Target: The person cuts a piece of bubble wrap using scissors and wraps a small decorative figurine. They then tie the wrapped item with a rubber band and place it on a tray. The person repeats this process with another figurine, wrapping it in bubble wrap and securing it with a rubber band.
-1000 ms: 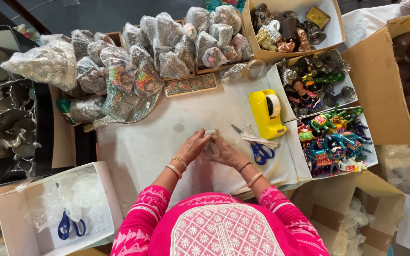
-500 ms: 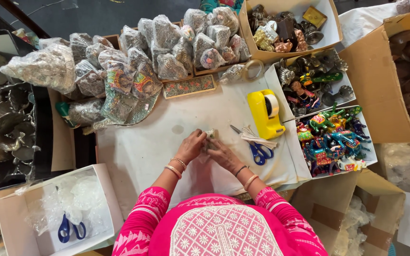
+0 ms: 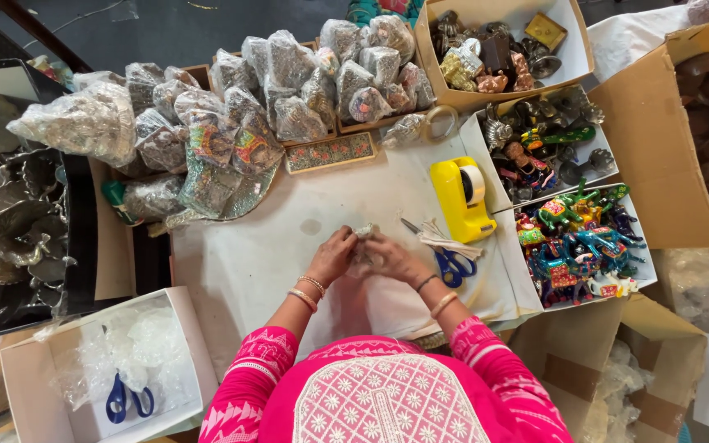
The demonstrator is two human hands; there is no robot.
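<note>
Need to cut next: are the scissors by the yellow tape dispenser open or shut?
Cannot tell. The scissors lie flat right of the right hand; both blue handles show, but white strips cover most of the blades beside the tape dispenser.

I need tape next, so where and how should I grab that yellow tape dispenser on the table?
Grip the yellow tape dispenser around its long body, below the roll, reaching from above with the right hand. It lies flat, long sides clear, scissors just below.

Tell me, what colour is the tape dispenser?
Bright yellow tape dispenser, seen clearly in the head view.
</note>
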